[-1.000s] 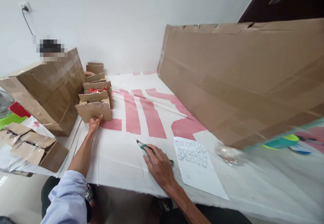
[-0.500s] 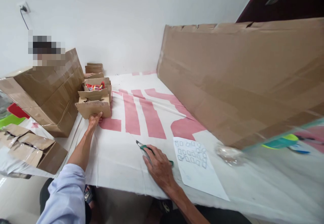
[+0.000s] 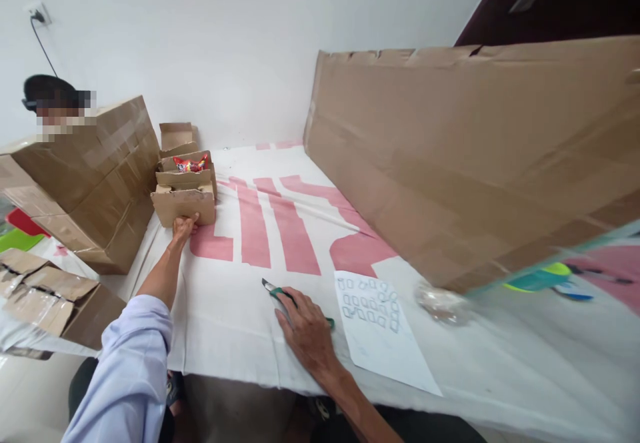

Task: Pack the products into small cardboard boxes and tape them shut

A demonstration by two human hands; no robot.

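My left hand (image 3: 185,226) is stretched forward, its fingers curled against the lower front of a small open cardboard box (image 3: 181,204). This box stands first in a row of similar boxes running back along the table. A shiny red snack packet (image 3: 192,163) sticks up from a box behind it. Under my right hand (image 3: 307,329) is a green-handled utility knife (image 3: 274,289), the fingers bent over its handle and the metal tip pointing away to the left. To the right of this hand lies a white sheet of paper (image 3: 385,349) with rows of small hand-drawn boxes.
A large cardboard panel (image 3: 465,156) rises on the right, a big taped carton (image 3: 90,189) on the left. A clear plastic-wrapped item (image 3: 443,303) lies near the panel. Another carton (image 3: 60,293) sits at lower left. A person in a dark cap (image 3: 53,96) is behind the big carton.
The front box has moved slightly away from me with my left hand, and the row looks closer together. My right hand stays on the knife. The view has shifted a little.
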